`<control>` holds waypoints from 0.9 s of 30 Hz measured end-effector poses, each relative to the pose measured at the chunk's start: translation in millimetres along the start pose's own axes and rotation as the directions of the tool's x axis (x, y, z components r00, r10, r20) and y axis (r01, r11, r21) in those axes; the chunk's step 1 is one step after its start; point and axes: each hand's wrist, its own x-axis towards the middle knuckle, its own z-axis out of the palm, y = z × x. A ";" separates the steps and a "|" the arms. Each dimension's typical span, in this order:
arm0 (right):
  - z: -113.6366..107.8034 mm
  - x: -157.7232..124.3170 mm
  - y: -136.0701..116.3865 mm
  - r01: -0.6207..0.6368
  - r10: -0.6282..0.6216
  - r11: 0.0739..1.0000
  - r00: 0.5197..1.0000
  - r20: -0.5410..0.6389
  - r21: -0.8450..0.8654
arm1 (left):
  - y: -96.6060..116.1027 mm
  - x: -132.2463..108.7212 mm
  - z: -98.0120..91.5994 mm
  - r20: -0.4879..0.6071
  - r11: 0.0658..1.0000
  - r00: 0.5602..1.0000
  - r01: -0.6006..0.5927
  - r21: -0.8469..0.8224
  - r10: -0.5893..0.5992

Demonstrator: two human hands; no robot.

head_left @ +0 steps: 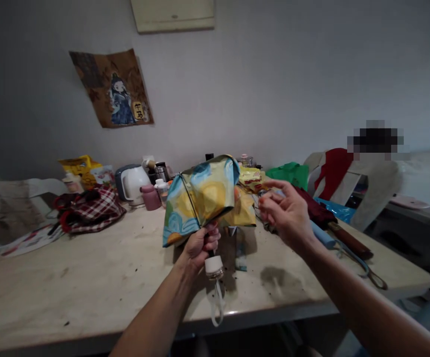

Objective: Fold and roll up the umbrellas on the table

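Note:
A folding umbrella with a blue, yellow and green patterned canopy hangs loosely gathered over the marble-look table. My left hand is closed round its shaft, just under the canopy folds. Below that fist show the white handle and a white wrist strap hanging down. My right hand is raised to the right of the canopy, apart from it. Its fingers are loosely bent and spread, and I see nothing in them. A patterned strip hangs below the canopy.
On the left lie a plaid cloth bag, a white kettle and a pink cup. At right are a dark red umbrella, a light blue umbrella and a green bag. A person is behind, at right.

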 end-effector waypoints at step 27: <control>-25.2 61.8 2.2 -0.138 0.080 0.914 0.983 0.165 0.383 | -1.8 3.7 -17.9 0.104 0.972 0.979 0.157 0.172 -0.177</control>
